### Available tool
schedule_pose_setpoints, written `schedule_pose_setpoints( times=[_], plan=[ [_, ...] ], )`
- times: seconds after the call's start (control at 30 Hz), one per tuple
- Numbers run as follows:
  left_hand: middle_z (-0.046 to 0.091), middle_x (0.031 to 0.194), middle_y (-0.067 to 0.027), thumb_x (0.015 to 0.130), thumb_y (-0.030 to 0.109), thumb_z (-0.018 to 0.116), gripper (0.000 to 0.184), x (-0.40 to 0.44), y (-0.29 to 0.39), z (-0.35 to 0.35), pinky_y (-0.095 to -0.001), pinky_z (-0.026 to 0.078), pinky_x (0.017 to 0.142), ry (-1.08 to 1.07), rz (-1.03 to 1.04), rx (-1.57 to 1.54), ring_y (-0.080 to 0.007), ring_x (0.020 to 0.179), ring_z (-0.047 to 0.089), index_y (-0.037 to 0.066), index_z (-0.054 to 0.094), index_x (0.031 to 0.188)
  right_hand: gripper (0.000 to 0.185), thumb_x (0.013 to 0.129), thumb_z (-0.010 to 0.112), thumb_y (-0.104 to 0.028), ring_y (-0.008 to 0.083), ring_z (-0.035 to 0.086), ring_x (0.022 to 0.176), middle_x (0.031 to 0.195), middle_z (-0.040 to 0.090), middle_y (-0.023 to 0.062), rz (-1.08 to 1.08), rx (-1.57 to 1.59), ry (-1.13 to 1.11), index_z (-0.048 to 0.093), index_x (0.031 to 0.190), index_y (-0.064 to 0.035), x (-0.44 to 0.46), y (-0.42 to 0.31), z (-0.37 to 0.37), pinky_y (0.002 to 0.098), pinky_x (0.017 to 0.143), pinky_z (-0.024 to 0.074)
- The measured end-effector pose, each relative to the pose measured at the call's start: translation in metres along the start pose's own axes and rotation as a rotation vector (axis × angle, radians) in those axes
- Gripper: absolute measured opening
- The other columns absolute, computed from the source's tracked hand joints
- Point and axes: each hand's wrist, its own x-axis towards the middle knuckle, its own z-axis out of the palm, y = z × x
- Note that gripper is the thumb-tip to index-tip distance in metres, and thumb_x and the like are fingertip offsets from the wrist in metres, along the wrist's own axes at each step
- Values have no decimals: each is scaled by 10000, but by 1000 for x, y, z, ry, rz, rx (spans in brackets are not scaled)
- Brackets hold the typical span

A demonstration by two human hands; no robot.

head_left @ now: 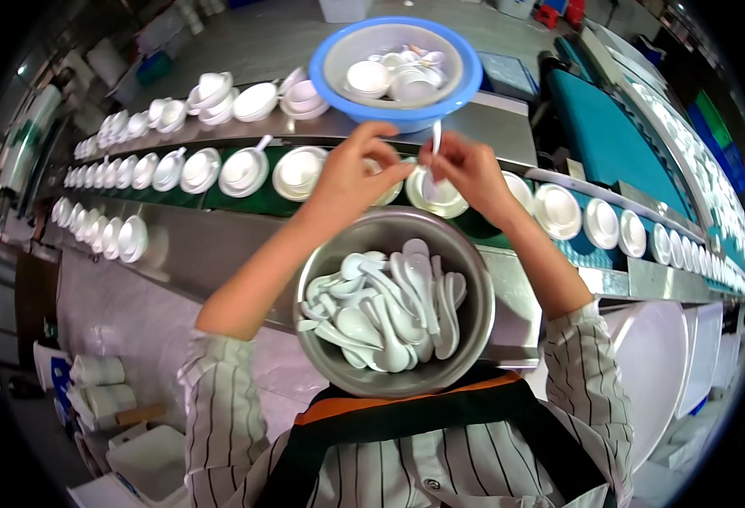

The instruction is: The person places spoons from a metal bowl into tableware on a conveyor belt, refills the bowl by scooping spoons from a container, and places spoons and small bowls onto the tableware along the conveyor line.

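My right hand pinches a white soup spoon over the row of dishes, its handle pointing up. Below it lies a white plate on the green conveyor belt. To the left, my left hand hovers above the same row with thumb and fingers apart, and nothing shows in it. Close to my body stands a steel bowl heaped with white spoons. Both hands are beyond its far rim. My left hand and forearm hide part of the dishes behind them.
Stacked white dishes line the belt on both sides. Behind it, a steel shelf bears more bowls and a blue basin with crockery. A teal conveyor runs at the right. More bowls stand at the near left.
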Motion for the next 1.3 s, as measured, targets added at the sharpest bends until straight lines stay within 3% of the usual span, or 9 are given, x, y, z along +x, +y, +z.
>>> schedule_pose_setpoints(
  times=[0.2, 0.33, 0.47, 0.57, 0.77, 0.97, 1.07, 1.17, 1.3],
  plan=[
    [614, 937, -97, 764, 144, 688, 264, -50, 1, -8, -339, 449, 773, -629, 69, 514, -225, 891, 580, 39, 611, 995, 108, 902, 559, -53, 158, 647, 822, 895, 652, 101, -27, 564, 349, 575, 955, 40, 34, 81, 2, 272, 727, 552],
    [606, 922, -112, 757, 129, 677, 210, -66, -18, -1, -380, 421, 813, -792, 90, 638, -266, 933, 545, 31, 621, 934, 205, 891, 560, -63, 199, 658, 839, 1054, 616, 155, 358, 505, 134, 558, 1064, 47, 29, 107, 27, 303, 718, 572],
    [604, 841, -103, 746, 120, 683, 160, -68, -14, -10, -384, 432, 756, -811, 54, 511, -275, 863, 561, 24, 627, 861, 368, 881, 592, -100, 180, 657, 792, 1079, 615, 167, 192, 83, 227, 507, 1222, 9, 14, 62, 24, 290, 566, 556],
    [603, 776, -100, 732, 125, 698, 166, -62, -2, -21, -362, 448, 676, -712, 70, 462, -278, 755, 572, 21, 628, 840, 362, 875, 615, -137, 128, 632, 755, 1082, 628, 118, 70, -174, 80, 533, 1203, -9, -3, 18, 7, 278, 523, 528],
    [587, 784, 17, 770, 33, 666, 154, -46, 18, -15, -214, 432, 652, -383, -184, 79, -46, 750, 526, 43, 578, 896, 282, 850, 653, -216, 90, 602, 719, 886, 645, 63, 188, 109, -707, 613, 1045, -16, -45, -57, 21, 238, 543, 507],
    [591, 920, -59, 797, 24, 643, 389, -36, 12, -8, -233, 450, 732, -94, -71, -57, -109, 830, 558, 46, 496, 1157, 133, 899, 566, -103, 112, 622, 739, 845, 651, 57, 111, 472, -64, 603, 955, 12, -11, -7, 18, 243, 652, 513],
    [595, 947, -90, 760, 51, 673, 325, -33, 0, -1, -289, 461, 778, -439, 4, 385, -178, 863, 575, 30, 570, 1067, 173, 907, 559, -111, 147, 636, 797, 906, 649, 112, 74, 693, 274, 571, 972, 49, 30, 34, 26, 268, 724, 522],
    [572, 1029, -139, 680, 68, 694, 316, -41, -35, 23, -419, 444, 842, -568, 395, 511, -315, 975, 545, 45, 608, 983, 194, 892, 585, -133, 168, 642, 822, 913, 643, 124, 176, 613, 282, 577, 961, 48, 51, 87, 52, 275, 754, 535],
    [543, 911, -142, 653, 65, 685, 265, -47, -52, 39, -448, 441, 779, -629, 349, 651, -330, 909, 548, 41, 602, 904, 285, 876, 591, -140, 194, 672, 775, 876, 640, 126, 354, 458, 144, 557, 1112, 17, 48, 117, 61, 272, 589, 568]
  ],
)
